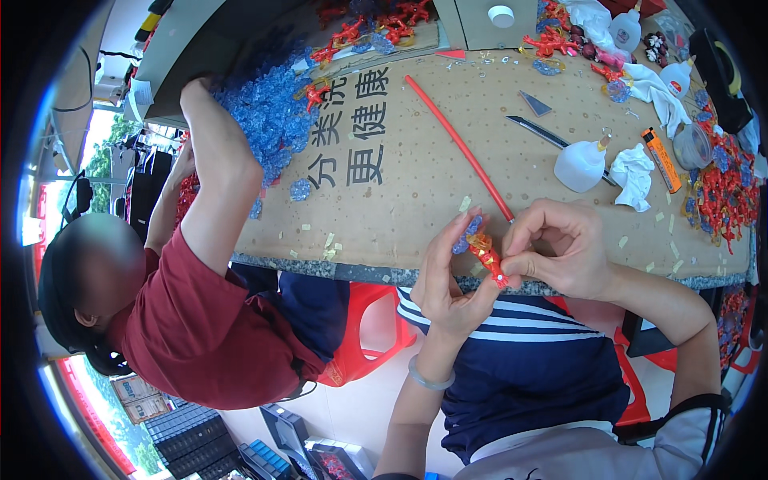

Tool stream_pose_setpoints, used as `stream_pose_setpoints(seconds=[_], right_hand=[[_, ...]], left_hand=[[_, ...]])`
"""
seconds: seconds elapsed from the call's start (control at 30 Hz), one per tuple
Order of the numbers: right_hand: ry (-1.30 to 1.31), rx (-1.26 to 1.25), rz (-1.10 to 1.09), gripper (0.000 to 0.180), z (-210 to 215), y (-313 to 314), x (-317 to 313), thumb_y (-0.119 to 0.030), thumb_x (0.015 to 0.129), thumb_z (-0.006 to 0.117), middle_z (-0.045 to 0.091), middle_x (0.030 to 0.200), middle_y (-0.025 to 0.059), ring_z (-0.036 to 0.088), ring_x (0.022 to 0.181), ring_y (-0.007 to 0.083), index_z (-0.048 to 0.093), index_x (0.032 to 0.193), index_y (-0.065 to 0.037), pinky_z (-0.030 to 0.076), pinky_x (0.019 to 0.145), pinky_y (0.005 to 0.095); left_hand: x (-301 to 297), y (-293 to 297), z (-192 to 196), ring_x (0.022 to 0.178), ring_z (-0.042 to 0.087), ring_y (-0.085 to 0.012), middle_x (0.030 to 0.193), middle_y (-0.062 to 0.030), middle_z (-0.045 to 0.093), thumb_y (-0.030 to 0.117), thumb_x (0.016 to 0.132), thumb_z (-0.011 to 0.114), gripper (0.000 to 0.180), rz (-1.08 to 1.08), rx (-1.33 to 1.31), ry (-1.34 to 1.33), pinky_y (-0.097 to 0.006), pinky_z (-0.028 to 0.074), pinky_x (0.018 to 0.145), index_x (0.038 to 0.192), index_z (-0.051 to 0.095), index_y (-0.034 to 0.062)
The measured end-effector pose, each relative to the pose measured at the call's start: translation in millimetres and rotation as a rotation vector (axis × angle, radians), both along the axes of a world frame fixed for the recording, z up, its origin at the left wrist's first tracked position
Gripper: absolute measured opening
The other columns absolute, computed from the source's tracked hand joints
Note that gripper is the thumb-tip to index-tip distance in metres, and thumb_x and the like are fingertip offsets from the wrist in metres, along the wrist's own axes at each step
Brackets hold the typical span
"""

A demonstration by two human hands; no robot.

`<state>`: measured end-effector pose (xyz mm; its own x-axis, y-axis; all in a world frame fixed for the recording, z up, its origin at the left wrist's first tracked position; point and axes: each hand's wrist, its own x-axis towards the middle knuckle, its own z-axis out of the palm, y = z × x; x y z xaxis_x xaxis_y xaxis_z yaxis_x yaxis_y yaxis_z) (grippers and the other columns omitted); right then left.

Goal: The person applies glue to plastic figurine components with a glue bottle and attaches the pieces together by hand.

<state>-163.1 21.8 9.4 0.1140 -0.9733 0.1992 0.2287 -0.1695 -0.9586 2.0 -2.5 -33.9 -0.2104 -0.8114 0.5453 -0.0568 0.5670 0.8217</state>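
My left hand point(450, 276) and my right hand point(556, 250) meet just in front of the table edge. Together they pinch a small red and yellow plastic piece point(488, 258), with a blue translucent piece point(467, 234) against its upper end by my left fingers. My left wrist wears a pale green bangle point(429, 376). A long red rod point(460, 146) lies on the cardboard just beyond my hands, its near end close to my right fingers.
Cardboard sheet point(400, 184) covers the table. A person in a dark red shirt point(204, 320) sits at left, one arm reaching into a heap of blue pieces point(264, 112). White glue bottles point(582, 164), a craft knife point(538, 130), crumpled tissue point(634, 174) and red pieces point(726, 188) lie at right.
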Motion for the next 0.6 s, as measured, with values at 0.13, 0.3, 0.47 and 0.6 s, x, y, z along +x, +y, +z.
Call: stream_pose_setpoints(seconds=[0.13,0.3,0.47,0.6], right_hand=[[-0.100,0.160,0.075,0.019,-5.2,-3.4,-0.3,0.005,0.081,0.069,0.062,0.081,0.0086,0.062,0.073,0.0101,0.052,0.088,0.001,0.050,0.065,0.0211],[-0.067,0.190,0.135,0.014,-4.9,-1.6,0.0,-0.006,0.086,0.068,0.061,0.081,0.0021,0.059,0.073,0.0041,0.056,0.090,0.000,0.048,0.064,0.0185],[-0.137,0.273,0.149,0.014,-3.9,-3.8,2.4,-0.013,0.091,0.063,0.061,0.080,0.0008,0.057,0.072,0.0023,0.056,0.093,0.000,0.046,0.060,0.0169],[-0.092,0.269,0.125,0.017,-2.6,-4.3,3.0,-0.018,0.094,0.059,0.060,0.079,0.0000,0.056,0.070,0.0019,0.056,0.095,-0.001,0.044,0.057,0.0155]], left_hand=[[4.0,-0.2,1.2,0.102,0.063,-0.0286,0.114,-0.0215,0.060,0.020,0.066,0.087,0.074,-0.018,-0.048,0.000,-0.039,0.053,0.090,0.123,0.047,-0.0073],[5.6,4.7,5.3,0.096,0.065,-0.0246,0.107,-0.0200,0.063,0.021,0.063,0.089,0.074,-0.008,-0.066,-0.051,-0.034,0.055,0.084,0.119,0.049,-0.0078],[6.4,-0.7,4.7,0.083,0.068,-0.0274,0.096,-0.0186,0.067,0.021,0.060,0.088,0.064,0.068,-0.142,0.016,-0.032,0.055,0.072,0.109,0.059,-0.0061],[6.7,-1.0,6.4,0.084,0.068,-0.0279,0.097,-0.0189,0.067,0.020,0.061,0.088,0.063,0.089,-0.154,0.005,-0.033,0.055,0.073,0.110,0.059,-0.0062]])
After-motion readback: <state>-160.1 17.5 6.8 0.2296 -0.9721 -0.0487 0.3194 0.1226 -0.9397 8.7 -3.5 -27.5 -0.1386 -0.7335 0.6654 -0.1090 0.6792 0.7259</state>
